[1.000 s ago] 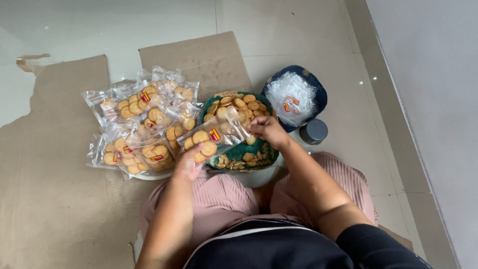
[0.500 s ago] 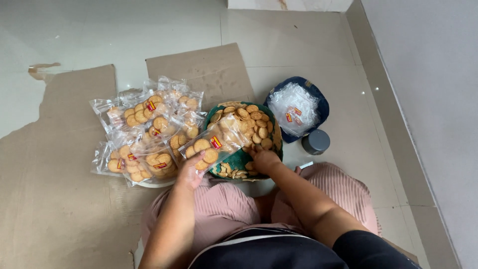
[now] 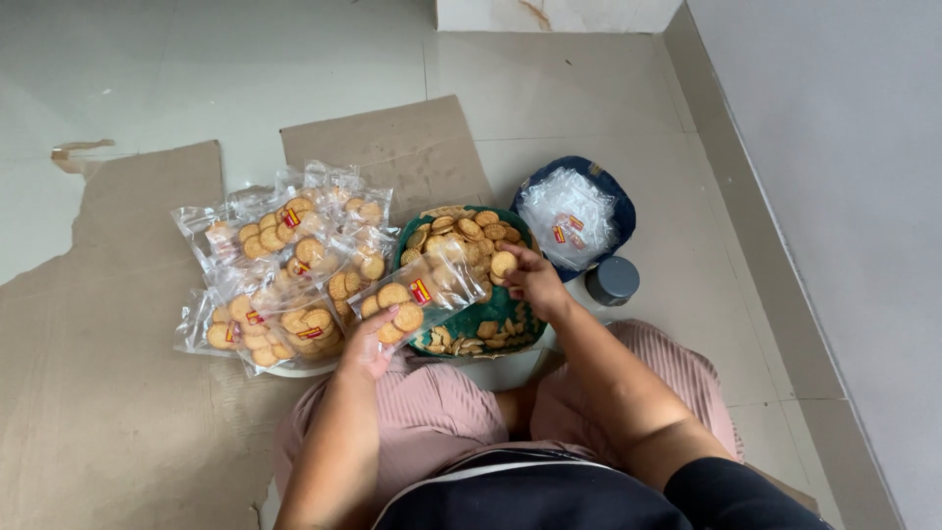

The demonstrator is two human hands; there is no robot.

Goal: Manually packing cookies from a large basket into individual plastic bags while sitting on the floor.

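My left hand [image 3: 368,344] holds a clear plastic bag [image 3: 417,292] with a few round biscuits inside, its mouth facing right. My right hand [image 3: 535,282] grips one round biscuit [image 3: 503,264] just at the bag's opening, above a green bowl [image 3: 496,309] heaped with loose biscuits. Left of the bowl lies a pile of filled biscuit bags [image 3: 285,270], each with a small red label.
A dark blue bowl [image 3: 618,206] of empty clear bags sits right of the green bowl, with a small grey lid [image 3: 612,279] beside it. Flattened cardboard [image 3: 108,324] covers the tiled floor at left. A wall [image 3: 834,196] runs along the right. My knees are below.
My right hand has come up out of the green bowl with a biscuit and moved to the bag's mouth. The camera has tilted, showing more floor at the top.
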